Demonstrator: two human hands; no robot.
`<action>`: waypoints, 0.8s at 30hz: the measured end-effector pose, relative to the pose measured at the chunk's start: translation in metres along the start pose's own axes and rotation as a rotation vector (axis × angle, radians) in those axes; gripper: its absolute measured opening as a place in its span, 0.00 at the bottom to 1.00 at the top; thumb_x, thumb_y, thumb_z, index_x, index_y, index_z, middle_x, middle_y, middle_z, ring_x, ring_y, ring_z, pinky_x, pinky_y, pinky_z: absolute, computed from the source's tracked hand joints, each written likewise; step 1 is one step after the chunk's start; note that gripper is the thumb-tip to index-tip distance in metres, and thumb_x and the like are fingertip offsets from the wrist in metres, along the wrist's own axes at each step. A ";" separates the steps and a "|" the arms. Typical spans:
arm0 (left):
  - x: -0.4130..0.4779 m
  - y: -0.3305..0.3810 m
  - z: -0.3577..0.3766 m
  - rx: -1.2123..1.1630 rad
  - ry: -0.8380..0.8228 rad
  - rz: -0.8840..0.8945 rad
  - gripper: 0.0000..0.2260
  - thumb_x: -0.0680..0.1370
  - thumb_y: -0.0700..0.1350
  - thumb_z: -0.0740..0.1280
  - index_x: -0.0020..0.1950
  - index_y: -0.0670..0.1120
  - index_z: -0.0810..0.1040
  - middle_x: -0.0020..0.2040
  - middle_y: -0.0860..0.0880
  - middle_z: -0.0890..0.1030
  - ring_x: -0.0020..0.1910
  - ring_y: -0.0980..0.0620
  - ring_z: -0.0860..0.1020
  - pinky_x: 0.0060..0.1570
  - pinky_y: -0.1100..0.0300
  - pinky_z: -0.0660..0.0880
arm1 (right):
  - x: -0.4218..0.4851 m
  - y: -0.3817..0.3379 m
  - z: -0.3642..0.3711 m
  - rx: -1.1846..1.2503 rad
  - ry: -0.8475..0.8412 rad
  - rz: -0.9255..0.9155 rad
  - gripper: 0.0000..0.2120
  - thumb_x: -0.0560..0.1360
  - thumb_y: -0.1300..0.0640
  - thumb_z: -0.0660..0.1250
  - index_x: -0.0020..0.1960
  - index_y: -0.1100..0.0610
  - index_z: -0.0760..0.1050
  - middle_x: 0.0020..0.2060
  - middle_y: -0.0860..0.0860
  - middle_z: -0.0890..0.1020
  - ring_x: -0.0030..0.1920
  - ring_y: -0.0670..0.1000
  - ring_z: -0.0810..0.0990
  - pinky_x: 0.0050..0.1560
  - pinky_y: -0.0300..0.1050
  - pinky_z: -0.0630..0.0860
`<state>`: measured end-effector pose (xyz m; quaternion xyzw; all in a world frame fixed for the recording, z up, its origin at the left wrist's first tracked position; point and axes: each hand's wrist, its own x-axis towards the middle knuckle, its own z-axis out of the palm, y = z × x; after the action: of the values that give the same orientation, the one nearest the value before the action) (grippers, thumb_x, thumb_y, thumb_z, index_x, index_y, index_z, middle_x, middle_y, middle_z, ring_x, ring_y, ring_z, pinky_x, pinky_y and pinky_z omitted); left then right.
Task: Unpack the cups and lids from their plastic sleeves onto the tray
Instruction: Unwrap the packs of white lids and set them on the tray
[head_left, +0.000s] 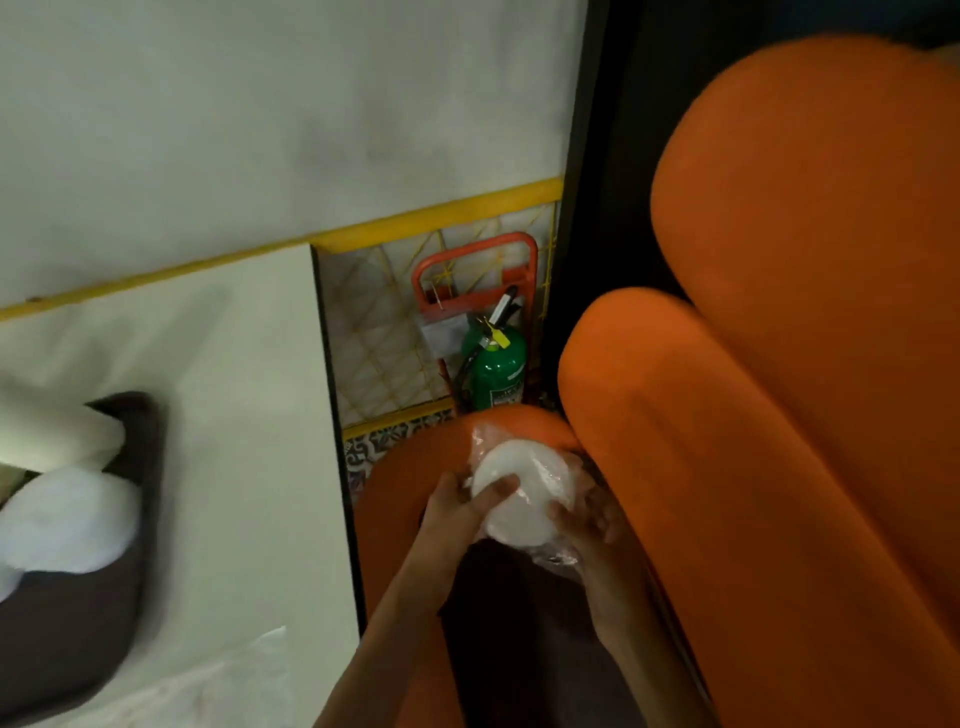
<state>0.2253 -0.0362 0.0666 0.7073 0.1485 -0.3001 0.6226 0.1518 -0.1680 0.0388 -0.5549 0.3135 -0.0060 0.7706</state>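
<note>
1. Both hands are low in the middle, over the orange seat (395, 488) and away from the surface (234, 415).
2. The left hand (457, 512) grips a round white stack (519, 483), thumb laid across its flat face and fingers curled under the near edge.
3. Cups or lids? From this end-on look I cannot tell.
4. The right hand (587, 525) closes on the far side, fingers curled into the clear sleeve (558, 556) that crinkles around the stack.
5. The sleeve shows bunched above the stack and below it, so the stack sits inside the plastic, held between the two hands.
6. Far left, the dark tray (140, 467) lies on the surface, well apart from the hands, carrying blurred white items (67, 519).
7. More clear plastic (234, 670) lies on the surface near the bottom edge.
8. Behind the seat, a green extinguisher (496, 374) stands on the floor against the wall.
</note>
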 end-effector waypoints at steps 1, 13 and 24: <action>-0.018 0.011 -0.017 -0.001 -0.034 0.028 0.25 0.68 0.51 0.76 0.60 0.45 0.74 0.53 0.47 0.82 0.50 0.50 0.81 0.49 0.55 0.80 | -0.014 -0.012 0.016 -0.027 -0.025 -0.025 0.36 0.57 0.45 0.78 0.63 0.52 0.74 0.56 0.49 0.81 0.54 0.49 0.81 0.45 0.47 0.81; -0.169 0.009 -0.209 -0.206 -0.013 0.185 0.34 0.60 0.54 0.77 0.64 0.49 0.73 0.58 0.47 0.80 0.57 0.48 0.79 0.46 0.58 0.79 | -0.157 -0.022 0.167 -0.229 -0.308 0.353 0.43 0.59 0.24 0.47 0.57 0.52 0.75 0.53 0.54 0.81 0.55 0.55 0.80 0.60 0.54 0.73; -0.294 -0.064 -0.360 -0.050 -0.139 0.208 0.26 0.65 0.47 0.76 0.62 0.51 0.75 0.55 0.49 0.82 0.54 0.50 0.81 0.54 0.52 0.79 | -0.261 0.009 0.284 -0.026 -0.563 0.306 0.19 0.78 0.47 0.59 0.56 0.59 0.80 0.52 0.56 0.83 0.51 0.52 0.83 0.52 0.47 0.77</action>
<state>0.0457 0.3723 0.2113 0.6805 0.0381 -0.2785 0.6767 0.0777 0.1708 0.2086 -0.4911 0.1677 0.2680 0.8117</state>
